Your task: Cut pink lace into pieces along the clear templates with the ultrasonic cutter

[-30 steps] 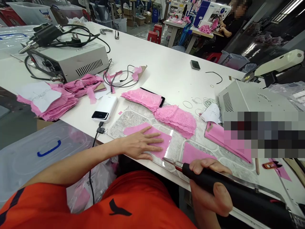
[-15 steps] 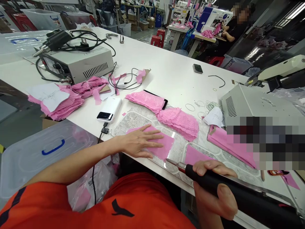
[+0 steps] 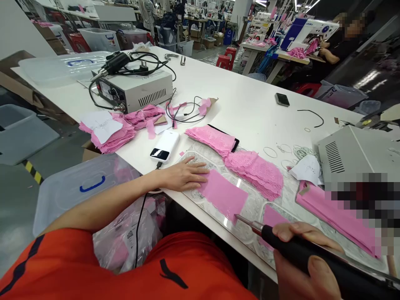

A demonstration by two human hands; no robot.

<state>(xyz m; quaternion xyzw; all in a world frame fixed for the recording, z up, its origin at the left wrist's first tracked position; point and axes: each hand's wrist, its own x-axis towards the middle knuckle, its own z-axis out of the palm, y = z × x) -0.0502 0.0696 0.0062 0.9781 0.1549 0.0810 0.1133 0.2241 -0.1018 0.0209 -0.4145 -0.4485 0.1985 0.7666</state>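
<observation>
My left hand lies palm down with fingers spread, its fingertips over the left edge of a flat pink fabric piece. My right hand is wrapped round a black-handled tool with a pointed metal tip. That tip is at the lower right corner of the fabric; whether it touches, I cannot tell. Beneath the fabric is a clear, grey-patterned mat. Another pink piece lies partly behind the tool. Beyond them sit two pink lace stacks, one on a dark flat object and another nearer.
A white power bank with a cable stands left of the mat. Farther left are tied pink bundles and a grey control box. Folded pink fabric and another grey box are at right. A person sits beyond.
My left hand has slid from the middle of the pink fabric piece to its left edge. The tool tip stays at the fabric's corner. The whole view has shifted.
</observation>
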